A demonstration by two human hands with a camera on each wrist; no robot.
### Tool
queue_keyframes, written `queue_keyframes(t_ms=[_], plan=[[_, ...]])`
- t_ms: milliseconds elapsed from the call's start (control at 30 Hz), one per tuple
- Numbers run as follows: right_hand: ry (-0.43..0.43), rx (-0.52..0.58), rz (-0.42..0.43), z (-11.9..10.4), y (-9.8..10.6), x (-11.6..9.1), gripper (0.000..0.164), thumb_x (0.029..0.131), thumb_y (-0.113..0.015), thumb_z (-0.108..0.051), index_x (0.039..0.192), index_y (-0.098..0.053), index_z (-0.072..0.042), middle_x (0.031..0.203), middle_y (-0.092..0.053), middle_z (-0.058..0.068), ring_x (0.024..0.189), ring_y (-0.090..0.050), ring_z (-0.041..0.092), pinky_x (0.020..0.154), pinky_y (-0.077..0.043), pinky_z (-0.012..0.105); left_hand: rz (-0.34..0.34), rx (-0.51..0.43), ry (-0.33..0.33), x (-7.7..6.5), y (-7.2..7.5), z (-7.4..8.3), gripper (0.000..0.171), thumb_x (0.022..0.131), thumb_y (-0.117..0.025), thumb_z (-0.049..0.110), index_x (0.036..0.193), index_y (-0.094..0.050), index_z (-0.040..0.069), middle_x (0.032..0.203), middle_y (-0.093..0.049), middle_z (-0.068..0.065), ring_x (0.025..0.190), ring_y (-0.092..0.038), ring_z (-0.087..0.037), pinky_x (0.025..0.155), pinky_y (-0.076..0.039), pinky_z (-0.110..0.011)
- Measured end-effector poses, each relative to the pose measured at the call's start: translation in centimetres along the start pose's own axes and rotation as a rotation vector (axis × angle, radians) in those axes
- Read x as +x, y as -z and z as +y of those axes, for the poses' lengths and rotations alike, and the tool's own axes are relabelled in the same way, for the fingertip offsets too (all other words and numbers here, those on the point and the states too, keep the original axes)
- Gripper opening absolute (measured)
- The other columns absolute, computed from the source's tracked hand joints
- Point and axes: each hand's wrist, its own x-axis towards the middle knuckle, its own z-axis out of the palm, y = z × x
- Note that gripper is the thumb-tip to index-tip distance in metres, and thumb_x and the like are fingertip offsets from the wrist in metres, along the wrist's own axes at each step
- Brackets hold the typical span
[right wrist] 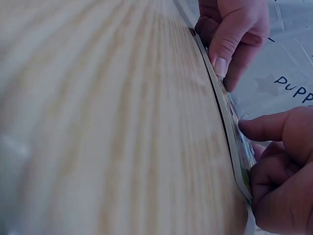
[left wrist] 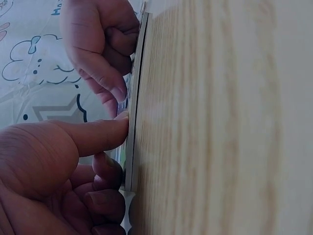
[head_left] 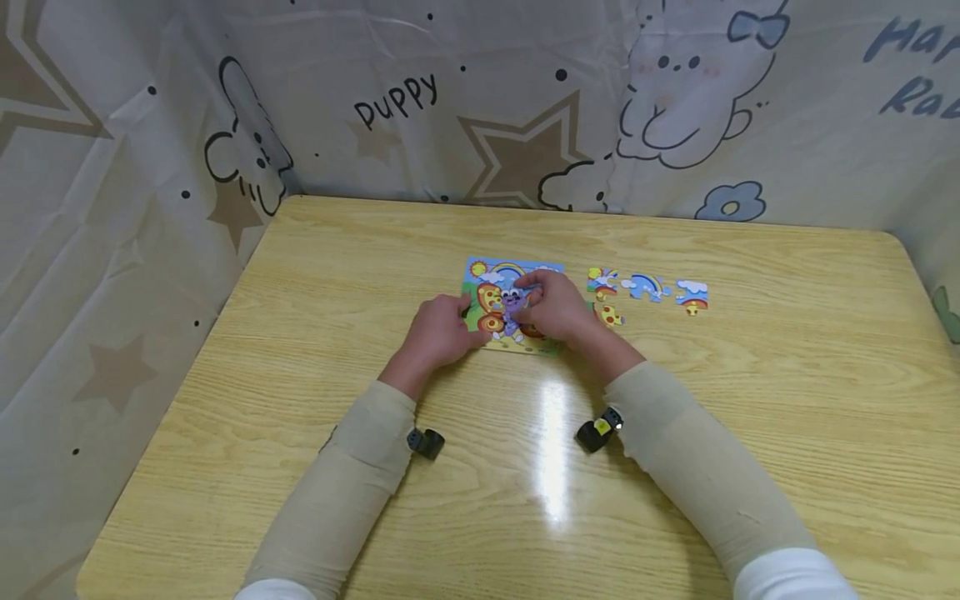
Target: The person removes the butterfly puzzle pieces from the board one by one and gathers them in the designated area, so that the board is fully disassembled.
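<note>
A jigsaw puzzle board lies flat on the table, printed with a purple butterfly, sun and rainbow. At its left side, my left hand grips the edge. The left wrist view shows that thumb pressing the near edge, the other fingers curled beside it. My right hand covers the board's right part. Its thumb and index finger bracket a puzzle piece with the butterfly's face, in the middle of the picture. In the right wrist view, the right hand's lower fingers curl at the board's edge.
Right of the board lie loose pieces: a sun piece, a rainbow piece, a cloud piece and a butterfly-wing piece close to the right wrist. A printed cloth hangs behind the wooden table.
</note>
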Motion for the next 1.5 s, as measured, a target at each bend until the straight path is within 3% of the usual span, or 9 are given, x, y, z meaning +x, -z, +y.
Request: queue_keyframes(t_ms=[133, 233, 300, 367, 467, 633, 767, 933, 1500], plan=[[0.034, -0.016, 0.028, 0.2, 0.0, -0.3, 0.043, 0.086, -0.079, -0.009, 0.125, -0.061, -0.004, 0.071, -0.049, 0.005, 0.057, -0.043, 0.016, 0.053, -0.037, 0.03, 0.0, 0.005, -0.003, 0.0, 0.0, 0.0, 0.076, 0.087, -0.08, 0.031, 0.148, -0.045, 0.001, 0.071, -0.06, -0.007, 0.066, -0.049, -0.019, 0.07, -0.042, -0.034], [0.056, -0.039, 0.056, 0.4, 0.1, -0.6, 0.043, 0.085, -0.08, -0.012, 0.124, -0.062, -0.005, 0.069, -0.047, 0.004, 0.055, -0.041, 0.016, 0.052, -0.036, 0.03, -0.001, 0.041, -0.017, 0.1, 0.0, 0.0, 0.076, 0.087, -0.08, 0.033, 0.147, -0.045, 0.001, 0.108, -0.07, -0.016, 0.092, -0.061, -0.024, 0.085, -0.047, -0.037], [0.066, -0.041, 0.07, 0.5, 0.1, -0.8, 0.043, 0.085, -0.081, -0.012, 0.124, -0.062, -0.006, 0.068, -0.046, 0.003, 0.055, -0.04, 0.016, 0.053, -0.035, 0.031, -0.004, 0.074, -0.027, 0.1, 0.1, 0.0, 0.076, 0.088, -0.079, 0.034, 0.148, -0.045, 0.002, 0.134, -0.06, -0.017, 0.116, -0.058, -0.029, 0.098, -0.044, -0.042], [0.071, -0.036, 0.077, 0.5, 0.2, -1.1, 0.043, 0.085, -0.081, -0.012, 0.123, -0.063, -0.006, 0.067, -0.044, 0.003, 0.055, -0.039, 0.017, 0.054, -0.034, 0.032, -0.007, 0.102, -0.037, 0.1, 0.1, 0.0, 0.076, 0.088, -0.078, 0.035, 0.148, -0.045, 0.002, 0.144, -0.052, -0.016, 0.128, -0.05, -0.034, 0.104, -0.04, -0.044], [0.083, -0.019, 0.081, 0.6, 0.3, -1.5, 0.042, 0.084, -0.081, -0.011, 0.122, -0.063, -0.006, 0.066, -0.042, 0.003, 0.055, -0.037, 0.017, 0.054, -0.034, 0.032, -0.008, 0.109, -0.044, 0.0, 0.2, -0.1, 0.077, 0.088, -0.078, 0.036, 0.148, -0.044, 0.002, 0.138, -0.057, -0.017, 0.121, -0.055, -0.032, 0.103, -0.041, -0.043], [0.101, -0.009, 0.087, 0.5, 0.5, -2.2, 0.041, 0.085, -0.081, -0.011, 0.122, -0.063, -0.005, 0.063, -0.039, 0.002, 0.053, -0.034, 0.017, 0.053, -0.032, 0.033, -0.001, 0.073, -0.055, -0.2, 0.3, -0.5, 0.077, 0.087, -0.079, 0.037, 0.147, -0.046, 0.002, 0.11, -0.069, -0.015, 0.09, -0.059, -0.025, 0.088, -0.047, -0.04], [0.116, 0.001, 0.09, 0.6, 0.7, -2.6, 0.04, 0.087, -0.079, -0.013, 0.122, -0.063, -0.005, 0.06, -0.036, 0.0, 0.049, -0.032, 0.016, 0.051, -0.03, 0.032, 0.022, 0.05, -0.049, -0.2, 0.3, -0.7, 0.076, 0.084, -0.081, 0.038, 0.145, -0.052, 0.003, 0.125, -0.066, -0.014, 0.106, -0.06, -0.025, 0.093, -0.047, -0.04], [0.123, 0.02, 0.087, 1.1, 1.3, -3.1, 0.041, 0.088, -0.078, -0.013, 0.124, -0.061, -0.004, 0.059, -0.034, -0.001, 0.049, -0.033, 0.015, 0.048, -0.03, 0.03, 0.029, 0.029, -0.032, -0.2, 0.2, -0.8, 0.075, 0.082, -0.083, 0.038, 0.143, -0.055, 0.006, 0.139, -0.057, -0.012, 0.128, -0.05, -0.03, 0.103, -0.04, -0.043], [0.133, 0.043, 0.102, 3.0, 4.4, -5.9, 0.042, 0.087, -0.078, -0.01, 0.125, -0.06, -0.002, 0.061, -0.027, -0.002, 0.053, -0.028, 0.014, 0.055, -0.03, 0.031, 0.063, 0.044, -0.041, -0.1, 0.1, -0.8, 0.079, 0.078, -0.085, 0.043, 0.144, -0.056, 0.009, 0.14, -0.057, -0.012, 0.13, -0.048, -0.032, 0.104, -0.04, -0.045]])
